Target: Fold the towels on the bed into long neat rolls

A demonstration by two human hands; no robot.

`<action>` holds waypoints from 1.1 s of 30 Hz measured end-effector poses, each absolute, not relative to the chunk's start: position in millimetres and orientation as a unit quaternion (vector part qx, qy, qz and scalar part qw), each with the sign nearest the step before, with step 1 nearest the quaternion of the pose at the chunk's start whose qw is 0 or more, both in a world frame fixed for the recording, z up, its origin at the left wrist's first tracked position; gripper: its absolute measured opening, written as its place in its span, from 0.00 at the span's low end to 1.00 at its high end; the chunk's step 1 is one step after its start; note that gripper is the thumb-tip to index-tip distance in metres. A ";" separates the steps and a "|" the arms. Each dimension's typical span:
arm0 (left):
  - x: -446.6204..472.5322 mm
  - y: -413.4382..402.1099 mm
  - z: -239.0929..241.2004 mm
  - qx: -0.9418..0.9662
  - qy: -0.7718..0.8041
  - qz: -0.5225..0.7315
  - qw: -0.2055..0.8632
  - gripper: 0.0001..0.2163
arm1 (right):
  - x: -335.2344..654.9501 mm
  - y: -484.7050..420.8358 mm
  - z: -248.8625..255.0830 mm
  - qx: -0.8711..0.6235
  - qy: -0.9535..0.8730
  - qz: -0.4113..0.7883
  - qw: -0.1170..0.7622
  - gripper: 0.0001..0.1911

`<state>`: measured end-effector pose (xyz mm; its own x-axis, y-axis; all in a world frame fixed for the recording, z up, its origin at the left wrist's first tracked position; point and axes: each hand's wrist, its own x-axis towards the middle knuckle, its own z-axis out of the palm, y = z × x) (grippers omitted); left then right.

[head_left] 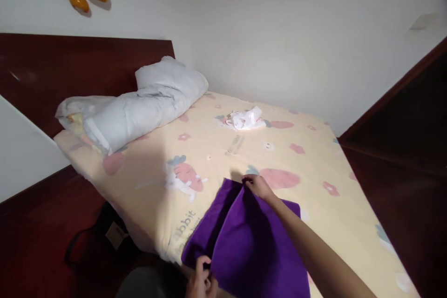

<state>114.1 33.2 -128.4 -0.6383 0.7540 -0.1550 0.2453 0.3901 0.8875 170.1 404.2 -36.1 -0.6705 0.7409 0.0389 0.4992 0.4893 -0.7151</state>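
Observation:
A purple cloth [244, 242], with one layer lifted off another, lies at the near edge of the bed. My right hand [257, 186] pinches the far corner of its upper layer and holds it slightly raised. Down at the bottom of the view, my left hand [201, 279] has its fingers curled at the near edge of the same cloth. A dark gap shows between the two layers on the left side. My right forearm crosses over the right part of the cloth.
The bed has a cream sheet [216, 163] printed with rabbits and carrots. A grey-white quilt [146, 107] lies bunched by the dark wooden headboard [87, 63]. Farther back is a crumpled white plastic bag [246, 119]. On the floor at left sits a black bag [108, 228].

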 end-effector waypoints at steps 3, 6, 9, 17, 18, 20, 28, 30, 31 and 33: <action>72.1 17.4 -146.6 0.308 0.800 0.477 0.194 0.04 | 123.0 398.7 -55.9 -0.356 -0.867 0.317 0.146 0.14; 48.3 5.0 -153.6 0.349 0.825 0.427 0.122 0.03 | 99.2 398.5 -72.1 -0.362 -0.876 0.291 0.127 0.12; 36.9 -0.1 -154.1 0.384 0.848 0.358 0.068 0.02 | 89.4 400.1 -84.1 -0.363 -0.882 0.283 0.102 0.09; 36.0 8.1 -145.2 0.354 0.847 0.378 0.121 0.05 | 87.6 404.7 -95.6 -0.360 -0.871 0.328 0.066 0.05; 36.4 9.4 -139.6 0.346 0.843 0.388 0.137 0.05 | 88.7 404.5 -94.2 -0.363 -0.866 0.336 0.067 0.05; 37.1 12.3 -124.7 0.331 0.834 0.412 0.160 0.05 | 92.3 402.9 -86.8 -0.367 -0.857 0.355 0.072 0.03; 42.9 24.4 -61.2 0.307 0.768 0.547 0.127 0.09 | 171.9 386.3 31.8 -0.345 -0.813 0.403 0.239 0.25; 44.4 26.8 -46.0 0.300 0.725 0.608 0.120 0.11 | 218.6 375.5 72.5 -0.347 -0.792 0.408 0.293 0.31; 45.0 27.8 -37.0 0.296 0.703 0.635 0.123 0.12 | 244.5 367.8 91.7 -0.348 -0.777 0.417 0.318 0.32; 46.4 29.4 -15.5 0.291 0.666 0.673 0.137 0.14 | 296.9 346.8 125.9 -0.348 -0.752 0.431 0.357 0.30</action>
<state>46.4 29.4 -15.5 -0.7935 0.5717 0.2088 0.2026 -0.0755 0.9764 296.9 346.8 125.9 -0.5024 0.8316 0.2368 0.2164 0.3860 -0.8967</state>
